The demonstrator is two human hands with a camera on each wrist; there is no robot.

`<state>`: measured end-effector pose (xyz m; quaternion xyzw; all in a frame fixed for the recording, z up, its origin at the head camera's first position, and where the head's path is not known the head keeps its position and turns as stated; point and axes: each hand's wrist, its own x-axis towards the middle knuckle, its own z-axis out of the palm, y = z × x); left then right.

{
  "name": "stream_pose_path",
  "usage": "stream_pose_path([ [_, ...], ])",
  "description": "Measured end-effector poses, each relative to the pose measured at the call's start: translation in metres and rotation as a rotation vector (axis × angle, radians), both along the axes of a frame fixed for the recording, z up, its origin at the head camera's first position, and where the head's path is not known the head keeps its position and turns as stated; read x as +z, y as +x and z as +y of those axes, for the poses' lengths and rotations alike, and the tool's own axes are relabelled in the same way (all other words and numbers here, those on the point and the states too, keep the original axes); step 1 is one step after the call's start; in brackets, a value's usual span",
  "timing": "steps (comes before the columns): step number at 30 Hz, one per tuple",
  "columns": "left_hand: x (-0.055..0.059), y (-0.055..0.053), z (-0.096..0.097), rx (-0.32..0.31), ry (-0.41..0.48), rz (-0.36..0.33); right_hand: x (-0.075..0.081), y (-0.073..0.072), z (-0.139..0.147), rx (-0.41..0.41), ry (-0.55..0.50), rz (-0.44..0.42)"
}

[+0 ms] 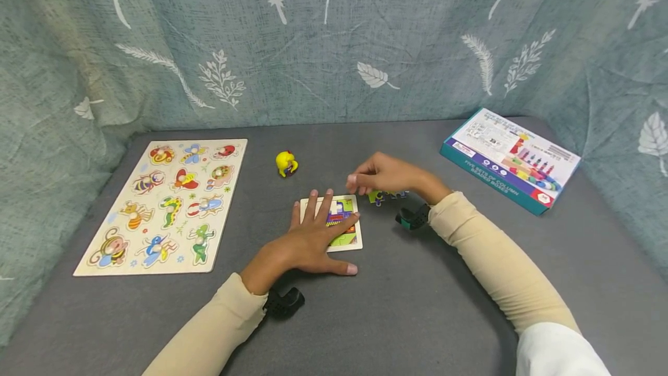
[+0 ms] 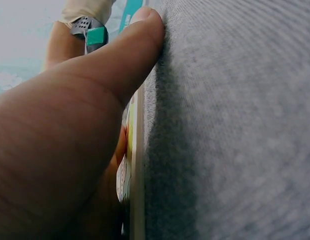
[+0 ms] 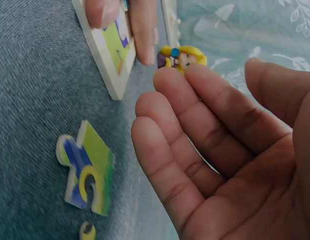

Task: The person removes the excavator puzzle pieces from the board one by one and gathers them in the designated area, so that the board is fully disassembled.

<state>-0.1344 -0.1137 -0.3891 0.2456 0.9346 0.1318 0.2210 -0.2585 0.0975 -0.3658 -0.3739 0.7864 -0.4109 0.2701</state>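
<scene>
My left hand (image 1: 313, 241) lies over a small wooden jigsaw tray (image 1: 358, 243), fingers spread across its colourful picture and hiding much of it. In the left wrist view the thumb (image 2: 130, 55) extends past the tray's edge (image 2: 138, 185). My right hand (image 1: 388, 177) hovers just beyond the tray's right corner with fingers loosely bent. Seen from the right wrist, its palm (image 3: 245, 200) holds nothing and the thumb stands apart from the fingers. Loose green, blue and yellow jigsaw pieces (image 1: 380, 196) lie beside the tray, below that hand; one piece (image 3: 102, 172) shows closely there.
A large wooden insect puzzle board (image 1: 177, 181) lies at the left. A small yellow-haired doll figure (image 1: 285, 163) is on the grey table (image 1: 396, 306) behind the tray. At the back right sits a teal beaded toy box (image 1: 511, 158), before a leaf-patterned curtain (image 1: 313, 62).
</scene>
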Motion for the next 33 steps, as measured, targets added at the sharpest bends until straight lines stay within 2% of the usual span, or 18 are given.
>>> stream_pose_path([
  [14, 0.0, 0.0, 0.0, -0.015, 0.011, 0.014, -0.003, 0.006, -0.012, 0.025, -0.011, 0.0],
  [20, -0.001, 0.0, -0.001, -0.015, 0.011, 0.014, -0.005, 0.007, -0.018, 0.026, 0.026, 0.003],
  [28, 0.0, -0.001, -0.002, -0.012, -0.003, 0.011, -0.004, 0.007, -0.023, 0.03, 0.08, 0.056],
  [33, -0.001, -0.001, -0.001, -0.016, -0.007, 0.001, -0.003, 0.009, -0.024, 0.038, 0.092, 0.049],
])
